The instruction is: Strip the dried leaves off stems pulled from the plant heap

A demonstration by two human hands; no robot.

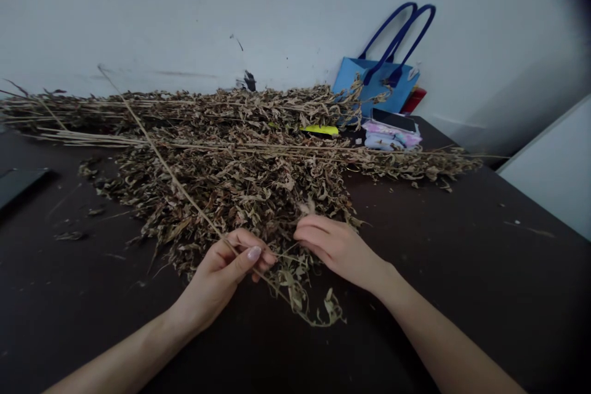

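Note:
My left hand (231,265) is closed around a long, thin dried plant stem (173,178). The stem slants from the far left down through my fingers, and its leafy tip (300,295) hangs over the table at the near side. Just right of it, my right hand (335,249) has its fingers pressed together at the edge of a heap of dried leaves (240,191). A small pale tuft of leaf shows at these fingertips, and a thin side twig runs between the two hands.
Bundles of dried leafy stalks (184,104) lie along the wall behind the heap. A blue tote bag (373,83) stands at the back right, with a phone (393,119) on a folded cloth (392,137) before it. A dark flat object (21,184) lies far left on the dark table (462,246).

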